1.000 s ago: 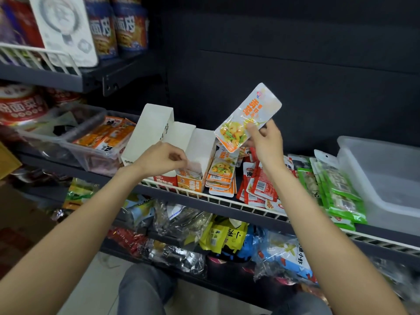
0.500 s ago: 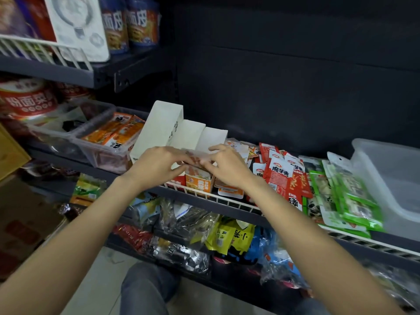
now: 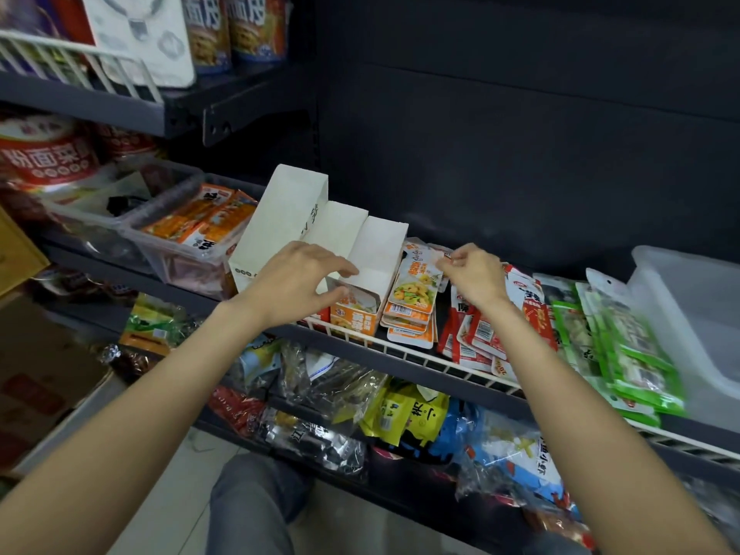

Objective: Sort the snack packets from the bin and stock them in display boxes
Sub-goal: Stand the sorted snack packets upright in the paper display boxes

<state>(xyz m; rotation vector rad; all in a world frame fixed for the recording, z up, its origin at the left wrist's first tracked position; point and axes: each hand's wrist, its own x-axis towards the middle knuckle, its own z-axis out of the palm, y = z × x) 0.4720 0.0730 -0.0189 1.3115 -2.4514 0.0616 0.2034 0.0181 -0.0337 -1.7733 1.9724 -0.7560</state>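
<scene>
Over the orange display box (image 3: 354, 314), left hand (image 3: 298, 282) loosely spread, empty; right hand (image 3: 474, 274) pinching an orange packet (image 3: 416, 282).

Both forearms are bare, without sleeves, and grey trousers (image 3: 256, 502) cover the legs below.

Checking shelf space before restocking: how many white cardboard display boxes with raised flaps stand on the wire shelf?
3, side by side: tallest white cardboard display box leftmost, the middle one, the right one beside the orange packet stack. The left hand hides their fronts.
</scene>
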